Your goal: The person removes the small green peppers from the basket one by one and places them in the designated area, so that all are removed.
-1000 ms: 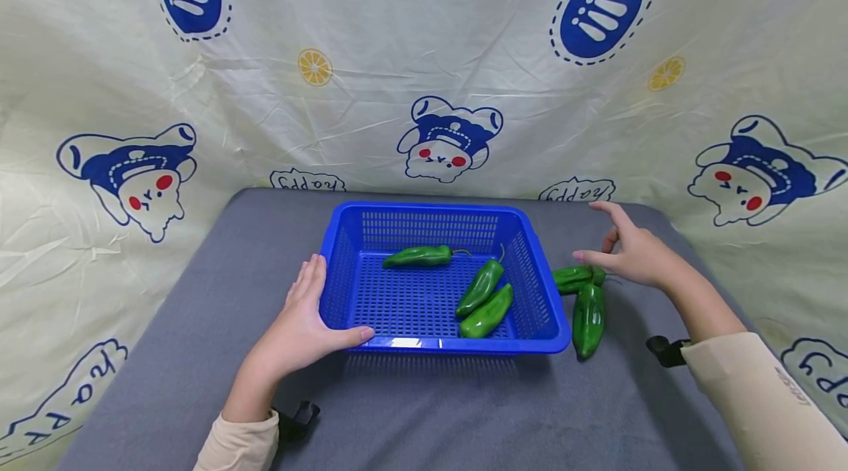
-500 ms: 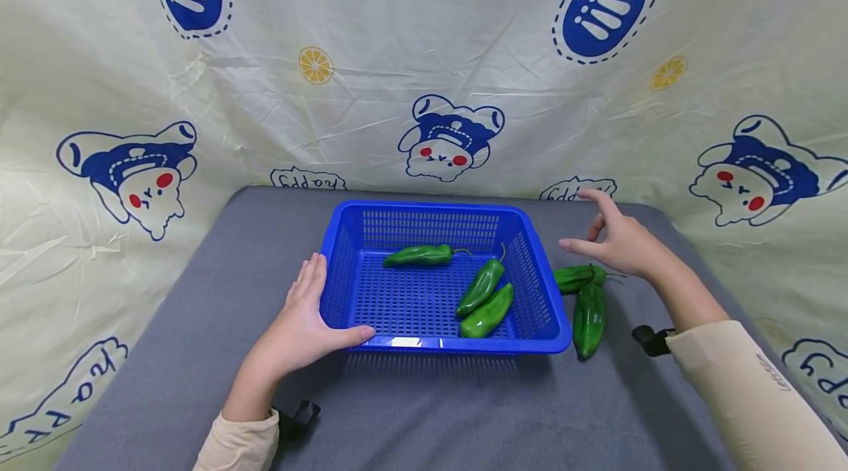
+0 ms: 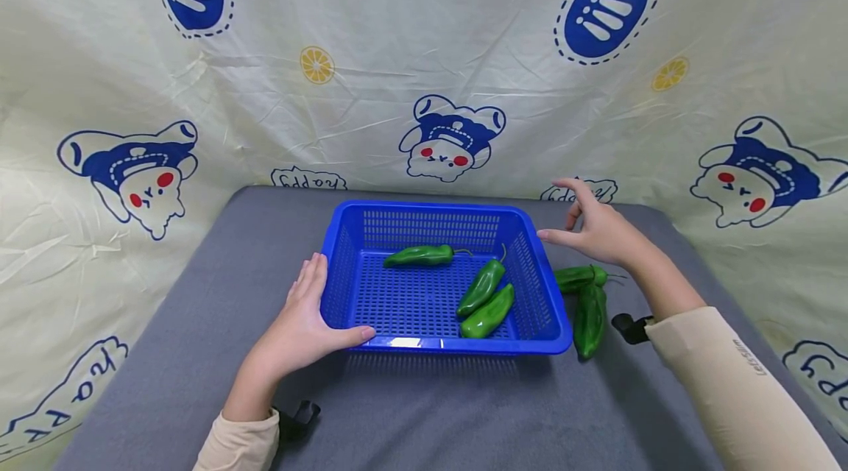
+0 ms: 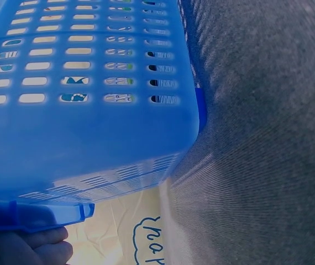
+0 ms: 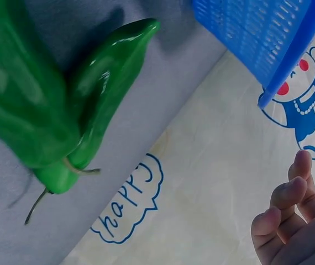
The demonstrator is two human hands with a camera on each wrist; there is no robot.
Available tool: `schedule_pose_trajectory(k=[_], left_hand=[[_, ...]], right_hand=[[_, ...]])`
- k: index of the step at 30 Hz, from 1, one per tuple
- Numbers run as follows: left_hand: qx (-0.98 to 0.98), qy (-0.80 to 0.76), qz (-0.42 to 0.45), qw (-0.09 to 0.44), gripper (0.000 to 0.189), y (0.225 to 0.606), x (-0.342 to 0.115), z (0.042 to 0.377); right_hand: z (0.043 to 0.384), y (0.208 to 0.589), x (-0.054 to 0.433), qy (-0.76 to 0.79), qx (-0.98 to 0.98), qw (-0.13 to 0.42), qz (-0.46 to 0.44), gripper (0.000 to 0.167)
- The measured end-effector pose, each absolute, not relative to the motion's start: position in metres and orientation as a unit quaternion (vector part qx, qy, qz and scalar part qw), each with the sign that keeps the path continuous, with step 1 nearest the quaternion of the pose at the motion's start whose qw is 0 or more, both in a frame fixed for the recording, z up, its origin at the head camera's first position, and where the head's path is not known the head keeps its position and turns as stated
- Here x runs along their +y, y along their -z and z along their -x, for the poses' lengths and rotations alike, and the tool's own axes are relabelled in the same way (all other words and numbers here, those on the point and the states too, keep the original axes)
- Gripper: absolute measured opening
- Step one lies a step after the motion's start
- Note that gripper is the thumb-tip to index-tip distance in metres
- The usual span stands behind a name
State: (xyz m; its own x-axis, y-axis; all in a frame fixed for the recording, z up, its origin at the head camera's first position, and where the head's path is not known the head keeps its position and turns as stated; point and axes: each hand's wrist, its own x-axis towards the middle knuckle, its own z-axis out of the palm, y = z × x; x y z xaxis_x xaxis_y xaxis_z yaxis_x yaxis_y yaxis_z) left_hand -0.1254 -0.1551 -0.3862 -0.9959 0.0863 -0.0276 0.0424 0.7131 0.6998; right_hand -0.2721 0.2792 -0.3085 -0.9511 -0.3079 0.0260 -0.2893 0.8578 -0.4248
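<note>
A blue plastic basket [image 3: 397, 344] with slotted walls stands on the grey cloth; in it lie three green peppers: one [image 3: 419, 256] toward the back, one [image 3: 480, 287] at the right, and a lighter one [image 3: 488, 315] in front of that. My left hand [image 3: 301, 324] rests on the basket's front left corner, thumb on the front rim and fingers extended along the left side. Holding nothing, my right hand [image 3: 596, 232] is beside the right rim, thumb and index finger spread apart, the thumb tip overlapping the rim in the head view.
Two more green peppers lie on the cloth right of the basket: one [image 3: 590, 320] points toward the front, the other [image 3: 575, 279] is partly hidden by the rim. A pale printed curtain [image 3: 371, 118] hangs behind the grey-covered table [image 3: 218, 294] and at its sides.
My right hand has moved left and back, from over the loose peppers to the basket's right rim. My left hand, the basket and the peppers stay put.
</note>
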Motion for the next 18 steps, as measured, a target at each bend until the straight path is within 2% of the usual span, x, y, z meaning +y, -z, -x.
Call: schedule_pose_trajectory(k=[18], left_hand=[[0.925,-0.378,-0.043,0.020,0.136,0.387,-0.156,0.127]], right_hand=[[0.284,0.311,0.244,0.232,0.956,0.015,0.176,0.095]])
